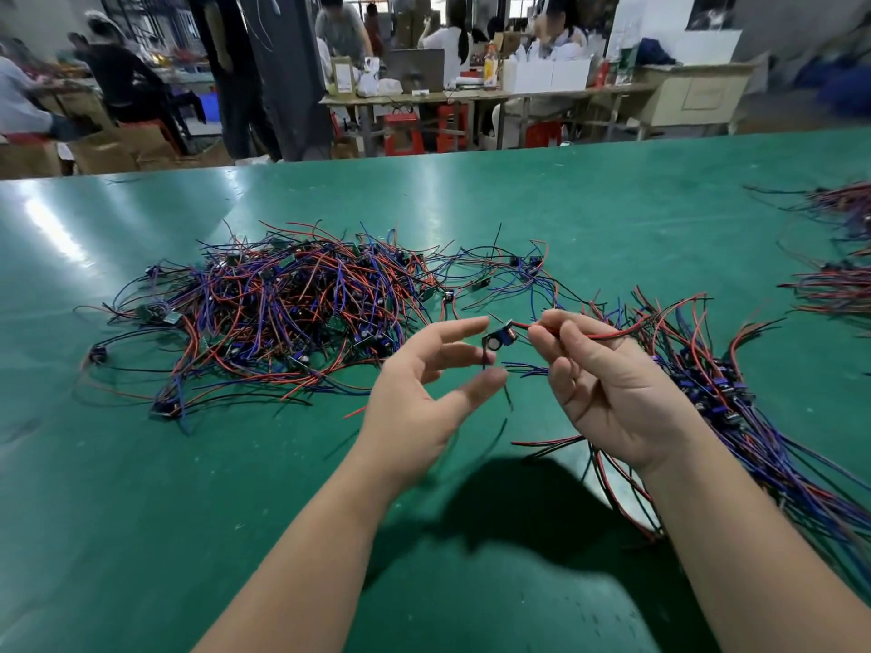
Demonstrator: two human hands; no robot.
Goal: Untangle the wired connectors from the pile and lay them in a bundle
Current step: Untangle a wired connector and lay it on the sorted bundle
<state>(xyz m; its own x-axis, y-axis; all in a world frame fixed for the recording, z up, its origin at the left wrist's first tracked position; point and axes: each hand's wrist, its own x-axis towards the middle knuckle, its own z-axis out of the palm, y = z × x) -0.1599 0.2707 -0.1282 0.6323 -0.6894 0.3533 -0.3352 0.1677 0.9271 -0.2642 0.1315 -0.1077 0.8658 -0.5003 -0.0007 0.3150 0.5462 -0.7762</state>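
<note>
Pinching the thin red wire (608, 334) of a small blue wired connector (500, 339) with the right hand (608, 393), holding it above the green desk (141, 511), between the tangled red-blue-black wire pile (283, 313) and the straightened bundle (716, 393). Holding the left hand (424, 384) just beside it, fingers apart, gripping nothing.

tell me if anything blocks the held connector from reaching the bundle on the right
Nothing visible does. The wired connector hangs from the right hand, and the bundle lies just beyond that hand.
</note>
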